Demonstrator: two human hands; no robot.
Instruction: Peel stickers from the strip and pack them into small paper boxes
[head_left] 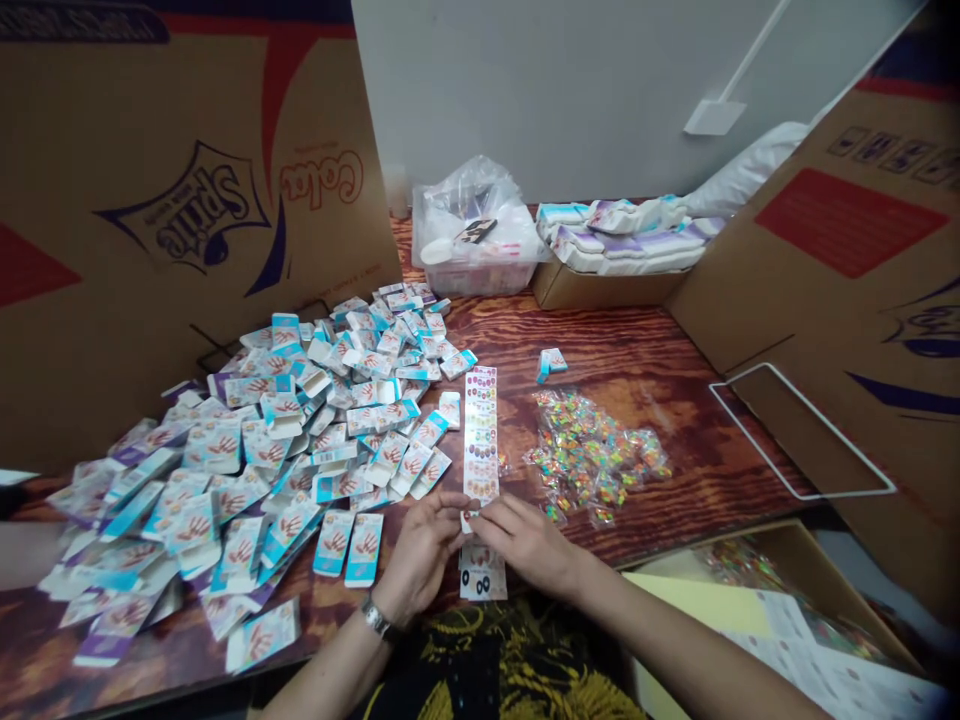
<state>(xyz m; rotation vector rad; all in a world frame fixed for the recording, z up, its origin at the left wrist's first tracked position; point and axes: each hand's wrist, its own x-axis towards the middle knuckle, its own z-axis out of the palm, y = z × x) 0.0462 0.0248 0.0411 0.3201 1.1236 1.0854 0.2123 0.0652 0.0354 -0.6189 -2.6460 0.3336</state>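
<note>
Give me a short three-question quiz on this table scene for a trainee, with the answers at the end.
1. Which hand wears the metal wristwatch, left or right?
2. True or false: the small cartons with red handprints lie to the right of the long printed strip.
3. What brand name is printed on the cardboard panel at the far left?

Key: 1. The left hand. 2. False, they lie to its left. 3. Sprite.

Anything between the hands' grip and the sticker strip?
Nothing visible. The left hand and right hand both touch the lower end of the sticker strip, with no object between them and it. A printed sheet lies on the table below the hands.
</note>
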